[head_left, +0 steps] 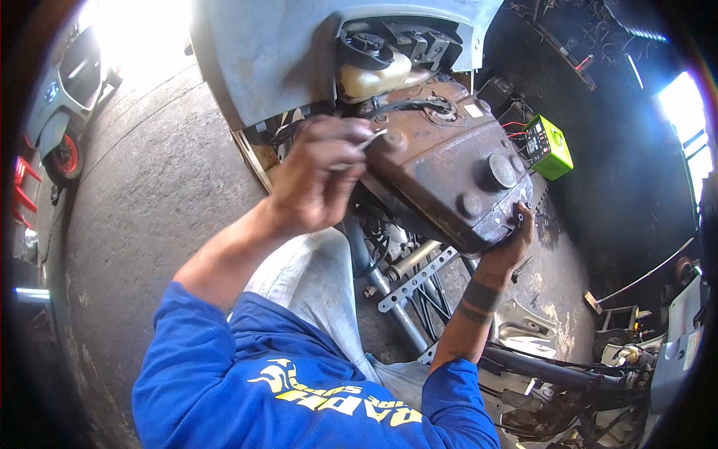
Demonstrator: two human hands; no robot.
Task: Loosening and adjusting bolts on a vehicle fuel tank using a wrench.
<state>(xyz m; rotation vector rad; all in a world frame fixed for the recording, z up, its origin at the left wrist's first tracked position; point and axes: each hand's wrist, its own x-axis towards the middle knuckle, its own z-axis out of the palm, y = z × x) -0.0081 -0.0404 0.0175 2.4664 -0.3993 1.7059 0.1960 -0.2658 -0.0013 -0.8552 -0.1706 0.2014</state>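
A rusty brown metal fuel tank (441, 168) with a round cap (499, 172) sits on a scooter frame in front of me. My left hand (318, 172) is raised over the tank's left edge, slightly blurred. Its fingers pinch a slim, light metal piece (378, 138), whose exact kind I cannot make out. At the near right corner my right hand (517, 236) grips the tank, partly hidden behind it. By those fingertips shows a small dark part (521, 216), too small to name.
Beyond the tank are a cream plastic reservoir (374, 75) and a pale body panel (269, 52). A green battery charger (550, 146) with red leads stands to the right. Perforated metal frame strips (419, 280) and cables lie below. Another scooter (67, 112) stands far left.
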